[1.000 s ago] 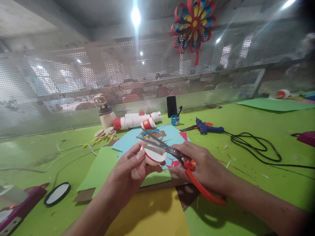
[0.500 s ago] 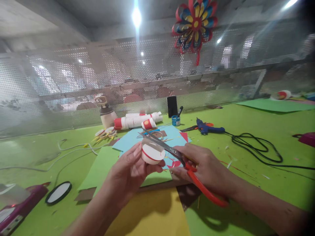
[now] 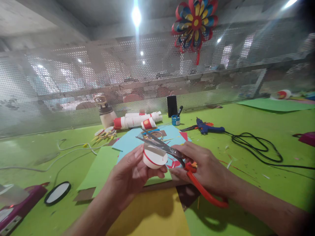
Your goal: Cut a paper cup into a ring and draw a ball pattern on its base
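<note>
Head view: the left hand (image 3: 130,173), half curled, holds a cut-down paper cup (image 3: 154,160); the right hand (image 3: 205,164), closed around opened red-handled scissors (image 3: 177,153), faces it. Beyond the right hand lies a blue glue gun (image 3: 205,128).

You: one bare left hand (image 3: 131,175), one bare right hand (image 3: 205,164). In these: one pair of red-handled metal scissors (image 3: 176,153), one shallow red-rimmed white paper cup (image 3: 155,160). Right: one blue pistol-shaped glue gun (image 3: 209,129). Far: one round blue jar (image 3: 175,121).
</note>
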Tool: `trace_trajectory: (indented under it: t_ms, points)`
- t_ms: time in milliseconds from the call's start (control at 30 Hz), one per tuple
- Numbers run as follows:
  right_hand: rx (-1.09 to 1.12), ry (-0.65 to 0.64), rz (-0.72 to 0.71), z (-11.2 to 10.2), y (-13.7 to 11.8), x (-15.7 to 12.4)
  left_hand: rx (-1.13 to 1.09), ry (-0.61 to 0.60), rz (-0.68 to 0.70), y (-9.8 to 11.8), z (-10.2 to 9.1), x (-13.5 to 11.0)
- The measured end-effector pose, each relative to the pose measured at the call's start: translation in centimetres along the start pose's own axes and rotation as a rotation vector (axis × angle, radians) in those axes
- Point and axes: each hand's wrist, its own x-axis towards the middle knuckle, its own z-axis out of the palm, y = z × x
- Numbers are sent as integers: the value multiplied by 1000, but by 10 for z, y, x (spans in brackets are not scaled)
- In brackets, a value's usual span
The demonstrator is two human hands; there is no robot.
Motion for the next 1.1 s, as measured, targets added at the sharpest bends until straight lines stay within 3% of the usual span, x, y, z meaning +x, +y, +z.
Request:
trace_trajectory:
  t_ms: [367,667,1100]
  points:
    - [-61,13,-35,0,0,0,-5,0,1,4,2,-1]
    - [-48,27,-99,-1,2,1,-21,2,-80,0,1,-1]
    - [-68,24,-82,-2,0,0,-17,5,-108,4,4,-2]
